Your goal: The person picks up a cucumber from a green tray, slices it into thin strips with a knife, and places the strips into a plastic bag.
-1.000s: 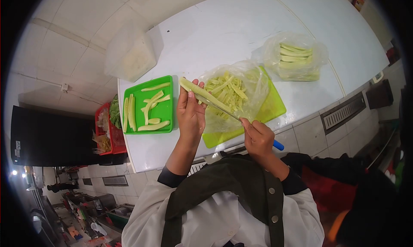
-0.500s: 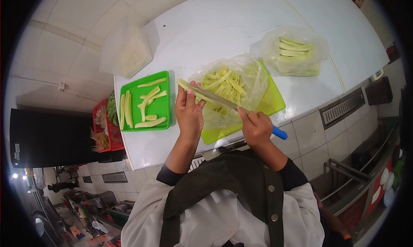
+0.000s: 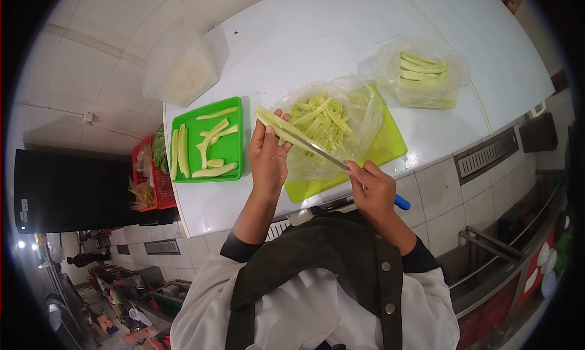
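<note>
Since the earlier frame the right hand (image 3: 373, 188) has drawn the knife (image 3: 323, 158) back toward 5 o'clock, fingers clamped on its blue handle. The left hand (image 3: 268, 155) grips a pale cucumber strip (image 3: 277, 125) (long, thin) above the open plastic bag (image 3: 329, 127). The green tray (image 3: 210, 144) lies at 9 o'clock.

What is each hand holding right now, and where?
Left hand holds a pale green vegetable strip near its middle; right hand grips the knife by its blue handle.
</note>
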Motion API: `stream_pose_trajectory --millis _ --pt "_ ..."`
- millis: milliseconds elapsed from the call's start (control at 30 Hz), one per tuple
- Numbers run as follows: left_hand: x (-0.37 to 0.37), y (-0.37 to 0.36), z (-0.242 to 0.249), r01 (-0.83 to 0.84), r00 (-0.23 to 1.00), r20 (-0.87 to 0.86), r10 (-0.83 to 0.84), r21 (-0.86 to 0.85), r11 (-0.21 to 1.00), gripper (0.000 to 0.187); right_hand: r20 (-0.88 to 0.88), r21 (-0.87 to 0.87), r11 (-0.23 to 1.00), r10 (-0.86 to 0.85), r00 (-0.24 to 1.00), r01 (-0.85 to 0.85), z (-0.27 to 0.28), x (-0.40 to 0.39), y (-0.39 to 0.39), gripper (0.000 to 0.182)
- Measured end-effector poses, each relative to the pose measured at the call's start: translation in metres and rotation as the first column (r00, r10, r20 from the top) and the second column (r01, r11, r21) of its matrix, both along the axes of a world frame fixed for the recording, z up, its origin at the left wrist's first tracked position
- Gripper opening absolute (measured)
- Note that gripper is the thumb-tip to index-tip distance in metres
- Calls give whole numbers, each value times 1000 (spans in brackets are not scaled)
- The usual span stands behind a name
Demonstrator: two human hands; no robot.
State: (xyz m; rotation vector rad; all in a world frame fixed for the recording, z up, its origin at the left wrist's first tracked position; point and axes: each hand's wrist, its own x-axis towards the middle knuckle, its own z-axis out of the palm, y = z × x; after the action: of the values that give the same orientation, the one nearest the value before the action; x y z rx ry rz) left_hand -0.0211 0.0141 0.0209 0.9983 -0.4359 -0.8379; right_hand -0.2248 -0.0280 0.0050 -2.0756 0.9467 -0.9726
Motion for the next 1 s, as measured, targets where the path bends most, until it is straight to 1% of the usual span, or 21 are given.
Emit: stream_pose_trajectory --millis 67,167,267,367,467,567,667,1000 --pt "-1 0 1 14 1000 3 -14 -3 1000 45 0 -4 1000 16 1000 -16 -3 2 1 19" --pt "1 2 0 32 999 5 -32 17 999 45 -24 -105 990 -92 995 89 -13 3 -5 21" --pt "4 5 1 41 999 -5 -41 21 999 44 1 3 987 -162 987 162 -7 0 -9 20" --pt "5 7 -2 49 999 -1 -49 18 999 42 64 29 999 -25 998 23 -6 -3 -2 23" --pt "4 5 -2 72 997 14 -73 16 997 40 61 118 993 -20 998 13 -2 0 4 22" --pt "3 6 0 104 994 29 -104 -1 995 40 125 153 988 16 992 -36 0 1 4 22" --pt "2 6 4 136 989 57 -136 2 991 39 39 165 985 38 998 -44 4 -1 3 22" --pt "5 7 5 175 979 97 -179 47 983 38 12 91 996 19 1000 -20 5 -2 -2 21"
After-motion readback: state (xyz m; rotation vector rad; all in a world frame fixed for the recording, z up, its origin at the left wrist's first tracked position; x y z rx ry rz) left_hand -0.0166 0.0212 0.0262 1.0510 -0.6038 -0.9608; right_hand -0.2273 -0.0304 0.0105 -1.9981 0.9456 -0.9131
